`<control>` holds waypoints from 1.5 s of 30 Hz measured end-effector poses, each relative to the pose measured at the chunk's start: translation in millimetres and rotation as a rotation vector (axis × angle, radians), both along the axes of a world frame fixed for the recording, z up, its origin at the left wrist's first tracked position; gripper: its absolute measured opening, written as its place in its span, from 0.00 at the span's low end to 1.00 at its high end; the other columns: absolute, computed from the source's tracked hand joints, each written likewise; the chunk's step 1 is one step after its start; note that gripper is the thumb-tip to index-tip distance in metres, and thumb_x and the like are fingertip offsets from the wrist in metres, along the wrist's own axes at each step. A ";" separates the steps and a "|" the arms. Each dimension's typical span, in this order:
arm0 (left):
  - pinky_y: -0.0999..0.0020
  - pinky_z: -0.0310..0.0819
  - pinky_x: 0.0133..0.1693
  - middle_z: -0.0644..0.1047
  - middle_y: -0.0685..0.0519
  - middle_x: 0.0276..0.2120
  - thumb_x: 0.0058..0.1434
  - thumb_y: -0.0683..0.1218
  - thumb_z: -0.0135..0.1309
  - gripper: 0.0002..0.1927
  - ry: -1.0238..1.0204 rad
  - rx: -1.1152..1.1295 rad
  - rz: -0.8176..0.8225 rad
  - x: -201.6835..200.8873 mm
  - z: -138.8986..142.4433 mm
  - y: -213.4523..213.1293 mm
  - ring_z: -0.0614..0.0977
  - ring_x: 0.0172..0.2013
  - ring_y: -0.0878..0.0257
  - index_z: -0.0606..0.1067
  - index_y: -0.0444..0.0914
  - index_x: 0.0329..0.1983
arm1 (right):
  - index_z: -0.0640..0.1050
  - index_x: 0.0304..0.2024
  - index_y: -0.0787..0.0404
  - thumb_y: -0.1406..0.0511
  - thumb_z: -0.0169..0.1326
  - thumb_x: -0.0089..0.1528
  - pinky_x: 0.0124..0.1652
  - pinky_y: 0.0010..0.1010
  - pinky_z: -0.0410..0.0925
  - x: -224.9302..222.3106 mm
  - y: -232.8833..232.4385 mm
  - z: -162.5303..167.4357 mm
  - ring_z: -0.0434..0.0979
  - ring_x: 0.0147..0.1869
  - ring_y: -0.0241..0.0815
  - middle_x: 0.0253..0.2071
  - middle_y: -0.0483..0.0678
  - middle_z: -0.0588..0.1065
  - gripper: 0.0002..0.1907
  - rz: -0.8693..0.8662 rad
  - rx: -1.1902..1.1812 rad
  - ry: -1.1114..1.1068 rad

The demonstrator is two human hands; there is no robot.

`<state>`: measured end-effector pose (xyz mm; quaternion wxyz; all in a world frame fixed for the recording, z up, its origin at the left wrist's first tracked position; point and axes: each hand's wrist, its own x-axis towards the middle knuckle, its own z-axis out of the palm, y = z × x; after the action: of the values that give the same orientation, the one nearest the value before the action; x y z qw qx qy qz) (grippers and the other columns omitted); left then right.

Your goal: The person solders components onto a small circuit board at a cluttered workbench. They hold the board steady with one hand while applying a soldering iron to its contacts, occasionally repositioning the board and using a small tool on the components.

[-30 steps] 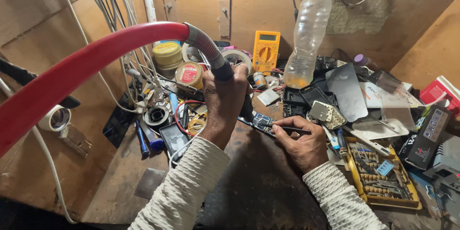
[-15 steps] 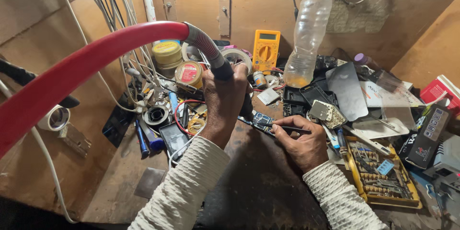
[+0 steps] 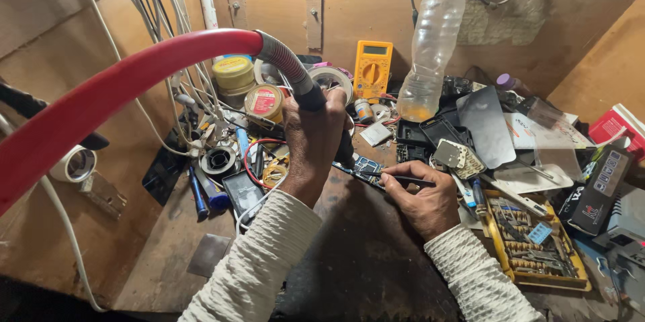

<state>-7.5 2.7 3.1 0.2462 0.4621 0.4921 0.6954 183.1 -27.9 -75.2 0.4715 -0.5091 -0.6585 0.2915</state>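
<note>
My left hand (image 3: 313, 141) grips the dark handle of a hot-air tool (image 3: 301, 83) fed by a thick red hose (image 3: 127, 87) that arcs in from the left. The nozzle points down at a small blue circuit board (image 3: 366, 167) on the dark bench. My right hand (image 3: 420, 201) holds thin black tweezers (image 3: 403, 177) whose tip rests on the board's right side. Both arms wear cream ribbed sleeves.
A clear plastic bottle (image 3: 430, 40) stands at the back, with a yellow multimeter (image 3: 372, 67) beside it. Round tins (image 3: 263, 102), cables and a tape roll (image 3: 74, 164) crowd the left. A yellow tray of screwdriver bits (image 3: 531, 241), phone parts (image 3: 485, 124) and boxes fill the right.
</note>
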 end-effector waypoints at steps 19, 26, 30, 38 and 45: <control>0.67 0.75 0.25 0.77 0.52 0.13 0.55 0.44 0.53 0.12 -0.043 0.018 -0.018 1.9 -2.4 0.8 0.80 0.16 0.65 0.75 0.34 0.19 | 0.84 0.37 0.65 0.68 0.63 0.60 0.29 0.20 0.69 -1.9 0.3 -0.6 0.77 0.29 0.27 0.28 0.44 0.81 0.05 -0.121 0.062 0.138; 0.68 0.76 0.24 0.77 0.53 0.13 0.55 0.45 0.52 0.11 -0.056 -0.017 -0.031 2.0 2.3 -2.5 0.80 0.16 0.65 0.75 0.34 0.19 | 0.85 0.37 0.64 0.68 0.64 0.59 0.30 0.19 0.69 -0.3 3.8 -3.5 0.76 0.30 0.26 0.28 0.41 0.81 0.06 -0.184 0.157 0.008; 0.67 0.75 0.24 0.76 0.53 0.13 0.56 0.45 0.53 0.13 -0.020 -0.010 0.000 -0.8 2.9 -3.3 0.79 0.16 0.65 0.75 0.35 0.19 | 0.85 0.37 0.64 0.68 0.64 0.59 0.30 0.20 0.69 -1.9 2.8 -1.9 0.76 0.29 0.27 0.27 0.42 0.81 0.06 -0.216 0.142 0.006; 0.67 0.75 0.24 0.76 0.53 0.13 0.55 0.45 0.54 0.13 -0.037 -0.007 -0.023 1.0 0.7 -2.4 0.79 0.16 0.65 0.75 0.34 0.18 | 0.84 0.34 0.63 0.66 0.63 0.57 0.30 0.22 0.73 -1.6 -3.4 1.9 0.81 0.28 0.29 0.27 0.44 0.82 0.06 -0.105 0.092 0.024; 0.68 0.75 0.24 0.77 0.53 0.13 0.56 0.45 0.54 0.13 -0.023 -0.013 -0.017 0.9 -1.0 -2.7 0.80 0.16 0.65 0.74 0.35 0.18 | 0.84 0.34 0.63 0.65 0.65 0.56 0.32 0.23 0.74 -0.7 -0.8 -0.9 0.82 0.30 0.31 0.28 0.44 0.83 0.08 -0.092 0.110 -0.085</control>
<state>-6.6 0.0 2.1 0.2608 0.4565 0.4898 0.6955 182.4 -28.7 -76.1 0.4834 -0.5240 -0.6688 0.2109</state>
